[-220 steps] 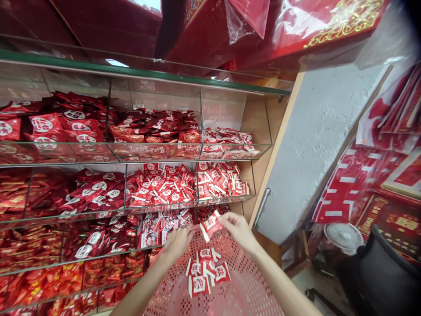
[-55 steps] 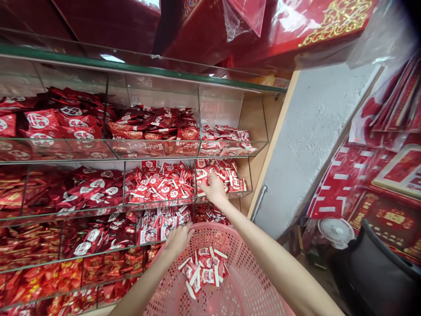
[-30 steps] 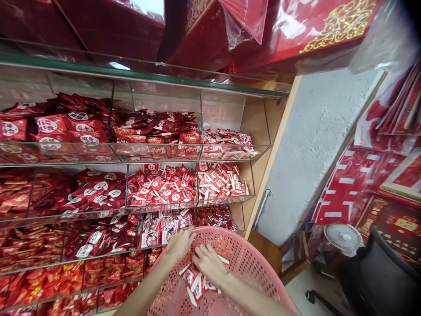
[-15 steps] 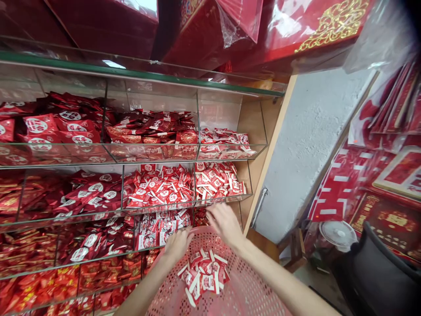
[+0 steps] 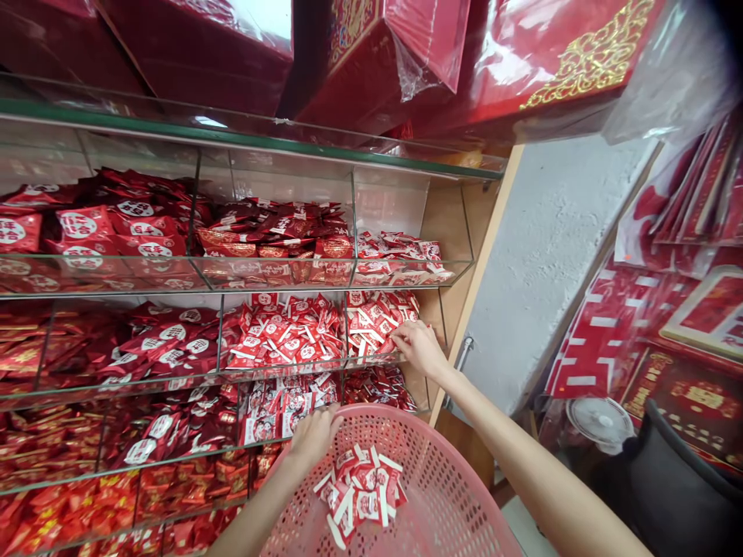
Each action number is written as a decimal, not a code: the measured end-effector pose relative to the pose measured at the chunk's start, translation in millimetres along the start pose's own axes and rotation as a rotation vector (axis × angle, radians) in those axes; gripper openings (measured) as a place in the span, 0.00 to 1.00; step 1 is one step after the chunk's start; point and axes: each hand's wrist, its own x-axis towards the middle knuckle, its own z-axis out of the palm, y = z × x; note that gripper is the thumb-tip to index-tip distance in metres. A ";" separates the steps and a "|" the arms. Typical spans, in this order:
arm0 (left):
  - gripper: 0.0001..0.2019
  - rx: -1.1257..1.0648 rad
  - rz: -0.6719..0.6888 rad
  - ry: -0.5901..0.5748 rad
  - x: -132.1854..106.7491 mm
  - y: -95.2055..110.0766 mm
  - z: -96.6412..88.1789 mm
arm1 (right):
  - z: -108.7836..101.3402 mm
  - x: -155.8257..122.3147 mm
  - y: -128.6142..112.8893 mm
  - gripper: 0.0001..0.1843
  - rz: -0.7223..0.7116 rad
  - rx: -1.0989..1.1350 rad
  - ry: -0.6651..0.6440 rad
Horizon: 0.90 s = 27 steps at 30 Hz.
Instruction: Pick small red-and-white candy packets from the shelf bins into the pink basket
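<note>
My left hand (image 5: 313, 435) is closed on the far rim of a pink perforated basket (image 5: 441, 495), holding it below the shelves. Several small red-and-white packets (image 5: 360, 491) lie in a heap inside the basket. My right hand (image 5: 419, 346) reaches into the right compartment of the middle glass shelf, its fingers curled down onto a pile of the same small red-and-white packets (image 5: 377, 319). What the fingers grip, if anything, is hidden among the packets.
Glass shelves (image 5: 290, 282) with dividers hold several piles of red packets. Red gift boxes (image 5: 371, 54) in plastic sit on top. A grey wall (image 5: 539, 255) stands right, with red decorations (image 5: 667, 309), a small fan (image 5: 600, 422) and a dark chair (image 5: 679, 480).
My right hand rose from over the basket up into the middle shelf's right compartment. My left hand stayed on the basket rim.
</note>
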 end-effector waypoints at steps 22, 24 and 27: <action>0.21 -0.003 -0.026 -0.057 -2.9 6.4 -9.7 | 97.7 -109.9 -16.6 0.10 0.425 0.496 -0.533; 0.21 0.008 -0.017 -0.047 -2.2 5.3 -7.7 | 110.4 -115.7 -8.5 0.11 0.480 0.466 -0.513; 0.22 0.013 -0.005 -0.034 -1.5 3.3 -4.8 | 117.0 -121.9 -2.1 0.13 0.520 0.421 -0.475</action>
